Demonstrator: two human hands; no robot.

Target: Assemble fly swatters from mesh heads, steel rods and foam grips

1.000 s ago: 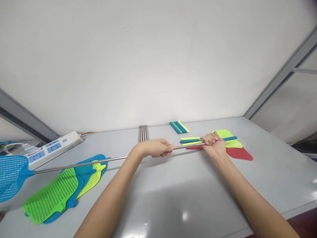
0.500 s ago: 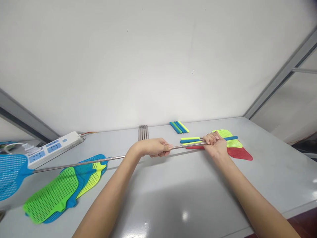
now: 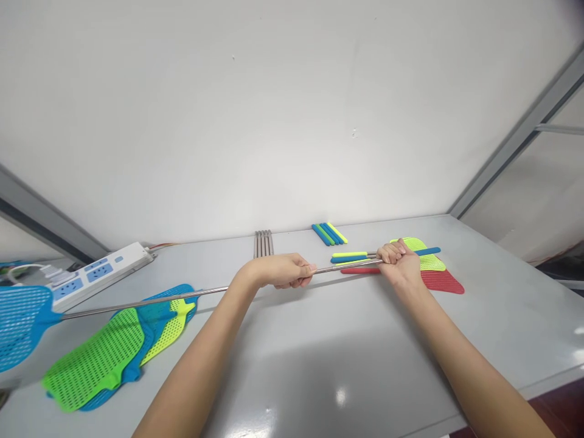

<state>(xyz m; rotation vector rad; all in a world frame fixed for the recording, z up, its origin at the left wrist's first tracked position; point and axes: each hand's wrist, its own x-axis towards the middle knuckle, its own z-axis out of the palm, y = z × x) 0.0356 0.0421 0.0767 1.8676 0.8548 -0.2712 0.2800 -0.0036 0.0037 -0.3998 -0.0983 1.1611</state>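
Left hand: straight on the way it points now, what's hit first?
Probably the right hand, into whose grip the metal rod runs. The yellow and blue handles seem to lie beyond and below that line, though depth is unclear from one view.

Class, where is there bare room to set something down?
Bare: the table between the forearms, nearer than the held rod, and its right end beyond the red swatter. Crowded: the left, with mesh heads and power strip, and around the right hand, with handles and swatters.

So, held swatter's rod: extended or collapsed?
Extended: the metal rod spans from the blue head through the left hand to the right hand. Whether fully, cannot tell.
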